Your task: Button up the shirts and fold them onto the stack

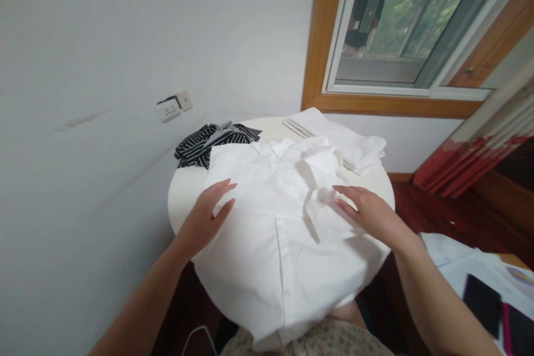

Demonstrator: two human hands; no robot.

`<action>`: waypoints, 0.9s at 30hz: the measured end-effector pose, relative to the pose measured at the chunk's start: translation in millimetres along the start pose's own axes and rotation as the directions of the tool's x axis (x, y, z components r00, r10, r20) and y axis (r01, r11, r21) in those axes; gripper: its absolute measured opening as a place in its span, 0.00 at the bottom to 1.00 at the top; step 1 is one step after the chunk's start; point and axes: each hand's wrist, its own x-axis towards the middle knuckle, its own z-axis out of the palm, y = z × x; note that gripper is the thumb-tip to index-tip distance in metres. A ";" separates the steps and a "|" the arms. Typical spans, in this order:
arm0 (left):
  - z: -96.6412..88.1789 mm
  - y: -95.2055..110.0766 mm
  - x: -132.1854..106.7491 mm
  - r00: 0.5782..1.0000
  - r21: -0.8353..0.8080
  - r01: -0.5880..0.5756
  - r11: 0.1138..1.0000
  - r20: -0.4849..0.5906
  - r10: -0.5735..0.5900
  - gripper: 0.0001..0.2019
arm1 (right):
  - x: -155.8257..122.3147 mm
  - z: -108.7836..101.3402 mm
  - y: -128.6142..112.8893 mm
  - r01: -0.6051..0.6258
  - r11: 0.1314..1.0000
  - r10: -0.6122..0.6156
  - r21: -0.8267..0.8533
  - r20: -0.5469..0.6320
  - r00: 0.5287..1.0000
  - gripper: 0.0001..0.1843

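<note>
A white button-up shirt (250,233) lies spread front up, its collar toward the far side and its hem hanging over the near edge of a round white table (180,192). One sleeve is folded across the right half of the front in loose creases. My left hand (208,214) rests at the shirt's left side, thumb and fingers apart. On the right, my right hand (365,208) is beside the folded sleeve, its fingers stretched out and apart from the thumb. Neither hand grips the cloth.
A black-and-white patterned garment (204,144) lies at the table's back left. Folded white cloth (334,133) is at the back right. Walls and a wood-framed window (317,103) stand behind. Papers (459,264) and a dark phone (483,303) lie at lower right.
</note>
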 end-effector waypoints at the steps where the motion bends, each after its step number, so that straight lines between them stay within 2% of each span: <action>1: -1.3 -0.2 -5.9 1.000 -0.015 0.015 1.000 -0.015 -0.016 0.21 | -5.8 2.5 9.0 -0.021 1.000 0.021 0.015 0.005 1.000 0.25; 4: -1.1 -1.5 -17.3 0.998 -0.039 0.043 0.998 -0.044 -0.045 0.20 | -19.7 11.2 22.3 0.028 0.995 -0.035 0.097 0.077 0.996 0.26; 8: 4.8 -0.1 -24.2 0.998 -0.057 0.046 0.997 -0.040 -0.048 0.20 | -24.2 21.0 14.9 0.081 0.990 -0.091 0.118 0.082 0.993 0.25; 14: 13.6 12.9 -33.8 0.996 -0.086 0.087 0.993 -0.002 -0.087 0.19 | -18.9 35.8 2.5 -0.001 0.998 0.006 -0.068 0.074 0.997 0.25; 16: 15.3 18.1 -36.3 0.996 -0.094 0.087 0.992 0.010 -0.086 0.18 | -17.3 40.4 1.9 -0.037 0.996 0.042 -0.079 0.061 0.997 0.27; 19: 17.5 30.6 -36.0 0.997 -0.094 0.071 0.993 0.032 -0.068 0.17 | -12.7 46.2 2.8 -0.103 0.994 0.105 -0.034 0.040 0.994 0.20; 22: 21.9 54.5 -28.6 0.998 -0.102 0.002 0.995 0.066 0.005 0.15 | -4.2 49.6 3.9 -0.157 0.988 0.156 0.008 0.024 0.987 0.14; 24: 27.0 76.1 -20.6 0.983 -0.135 -0.095 0.986 0.146 0.115 0.14 | 2.9 49.4 4.7 -0.170 0.985 0.170 0.037 0.009 0.985 0.10; 27: 37.8 109.7 -10.4 0.906 -0.217 -0.238 0.947 0.302 0.296 0.17 | 14.5 44.5 5.2 -0.155 0.970 0.159 0.188 -0.006 0.987 0.07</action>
